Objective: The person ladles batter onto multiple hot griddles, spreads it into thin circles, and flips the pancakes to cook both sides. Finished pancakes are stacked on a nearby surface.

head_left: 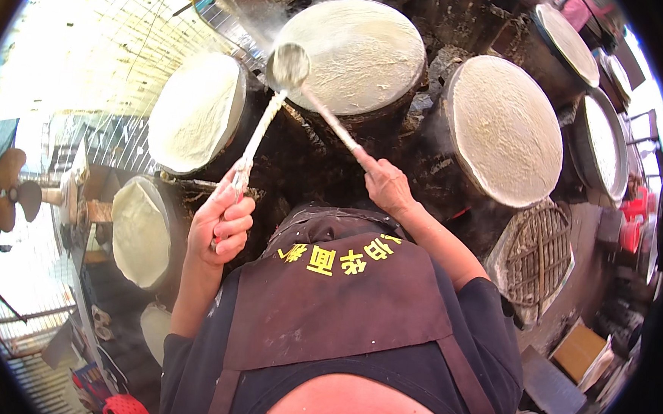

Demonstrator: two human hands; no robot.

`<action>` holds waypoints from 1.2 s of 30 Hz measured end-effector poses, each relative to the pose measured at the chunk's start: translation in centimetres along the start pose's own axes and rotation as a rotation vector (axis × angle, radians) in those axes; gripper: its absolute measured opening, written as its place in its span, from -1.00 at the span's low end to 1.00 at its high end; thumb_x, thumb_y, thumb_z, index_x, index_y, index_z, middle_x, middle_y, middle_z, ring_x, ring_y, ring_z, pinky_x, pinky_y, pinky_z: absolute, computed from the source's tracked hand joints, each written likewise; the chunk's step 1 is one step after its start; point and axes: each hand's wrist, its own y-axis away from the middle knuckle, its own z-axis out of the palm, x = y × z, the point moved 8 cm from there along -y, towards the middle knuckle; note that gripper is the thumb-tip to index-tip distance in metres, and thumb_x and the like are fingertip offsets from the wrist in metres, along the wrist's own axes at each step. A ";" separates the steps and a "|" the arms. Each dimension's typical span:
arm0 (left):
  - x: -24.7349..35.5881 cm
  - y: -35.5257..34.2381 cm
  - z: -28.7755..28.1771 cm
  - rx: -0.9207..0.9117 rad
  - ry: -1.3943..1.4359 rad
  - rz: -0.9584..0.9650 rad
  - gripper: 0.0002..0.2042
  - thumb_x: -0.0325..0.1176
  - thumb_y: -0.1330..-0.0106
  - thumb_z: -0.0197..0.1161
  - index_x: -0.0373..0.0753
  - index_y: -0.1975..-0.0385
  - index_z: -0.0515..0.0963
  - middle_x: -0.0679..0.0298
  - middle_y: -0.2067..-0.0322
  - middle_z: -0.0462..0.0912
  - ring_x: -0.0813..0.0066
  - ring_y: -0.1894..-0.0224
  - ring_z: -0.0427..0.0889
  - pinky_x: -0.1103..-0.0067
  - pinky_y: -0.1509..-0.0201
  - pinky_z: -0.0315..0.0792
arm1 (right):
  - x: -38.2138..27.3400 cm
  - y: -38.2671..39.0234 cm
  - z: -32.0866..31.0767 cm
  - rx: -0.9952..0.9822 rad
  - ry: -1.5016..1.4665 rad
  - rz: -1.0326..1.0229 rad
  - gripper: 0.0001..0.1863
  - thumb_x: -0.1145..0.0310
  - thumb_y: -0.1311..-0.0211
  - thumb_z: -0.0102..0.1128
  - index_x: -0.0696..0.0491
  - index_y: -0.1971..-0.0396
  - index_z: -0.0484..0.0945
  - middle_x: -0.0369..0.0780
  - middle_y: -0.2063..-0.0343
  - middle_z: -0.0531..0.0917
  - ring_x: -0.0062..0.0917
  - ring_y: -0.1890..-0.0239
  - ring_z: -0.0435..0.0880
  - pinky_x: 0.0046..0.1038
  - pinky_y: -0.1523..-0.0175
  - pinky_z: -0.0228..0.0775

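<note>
My left hand [228,220] is closed around a batter-crusted stick [261,134] that slants up and away. With my right hand [388,186] I grip a smoother pale handle [332,122], which slopes up to the left. Both meet at a round ladle bowl [291,64]; I cannot tell which of them it belongs to. The bowl hangs over the left edge of the far middle round griddle [356,57], whose top carries a thin pale sheet of batter. Haze or steam rises around the bowl.
More drum-like griddles with pale sheets stand at the left [198,111], lower left [140,231] and right [505,130]. A slatted metal grate [539,258] lies at the lower right. A fan [14,190] is at the far left, and a red plastic stool [634,218] stands far right.
</note>
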 end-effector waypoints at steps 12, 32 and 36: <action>-3.3 5.6 -4.2 0.278 0.037 0.124 -0.55 -0.40 -0.48 -0.17 0.04 -0.35 0.06 0.32 0.55 0.23 0.71 0.72 0.21 0.72 0.83 0.26 | 4.1 -0.6 -4.0 0.169 0.025 0.031 -0.38 0.60 -0.03 0.12 -0.01 -0.19 0.40 -0.02 0.46 0.54 -0.14 0.41 0.54 -0.21 0.20 0.43; -6.9 16.5 -8.8 0.243 -0.136 0.290 -0.46 -0.34 -0.44 0.01 0.04 -0.37 0.03 0.43 0.58 0.21 0.77 0.71 0.16 0.78 0.81 0.14 | -17.2 3.6 0.7 -0.087 -0.475 -0.353 -0.39 0.63 -0.12 0.10 0.07 -0.24 0.35 -0.44 0.53 0.45 -0.80 0.55 0.31 -0.69 0.45 0.20; -7.6 20.9 -10.4 0.221 -0.022 0.406 -0.47 -0.26 -0.42 0.09 0.03 -0.34 0.09 0.45 0.59 0.23 0.79 0.73 0.19 0.78 0.83 0.17 | -31.4 7.7 2.5 -0.304 -0.344 -0.908 -0.44 0.57 -0.10 0.19 0.01 -0.17 0.41 -0.17 0.30 0.65 -0.44 0.41 0.62 -0.44 0.33 0.50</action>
